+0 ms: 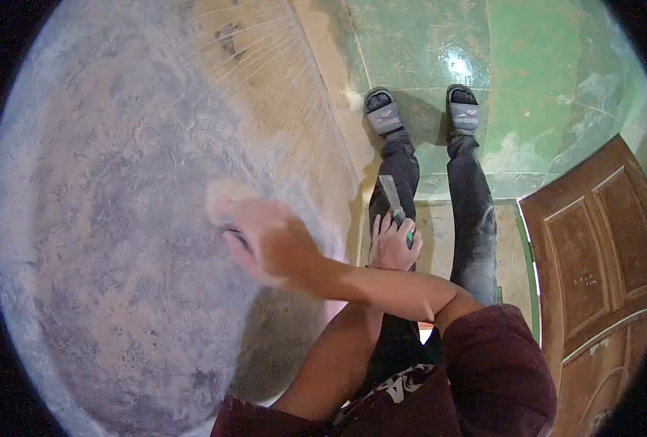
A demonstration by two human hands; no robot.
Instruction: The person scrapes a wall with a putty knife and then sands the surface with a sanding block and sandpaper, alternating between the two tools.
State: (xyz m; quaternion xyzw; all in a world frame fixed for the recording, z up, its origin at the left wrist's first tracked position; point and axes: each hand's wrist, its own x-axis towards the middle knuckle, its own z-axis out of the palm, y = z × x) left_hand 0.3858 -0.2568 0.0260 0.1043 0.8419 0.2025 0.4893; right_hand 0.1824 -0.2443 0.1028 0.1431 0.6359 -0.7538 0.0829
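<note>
My right hand [269, 237] reaches across to the left, over my left forearm, and is blurred by motion. Its fingers are closed on a pale flat piece [229, 195] at the wall [134, 218]; the blur hides what kind of piece it is. Patchy grey and whitish plaster covers that wall. In front of my legs, my left hand [396, 246] is wrapped round the green and black handle of a putty knife [390, 191]. Its metal blade points away from me, over my dark trousers, apart from the wall.
A brown panelled wooden door [585, 240] stands at the right, beside a green-edged frame. My feet, in grey slides [384, 116], rest on a wet-looking green floor [425, 44] with pale smears. A bare tan strip of wall [265, 65] borders the grey plaster.
</note>
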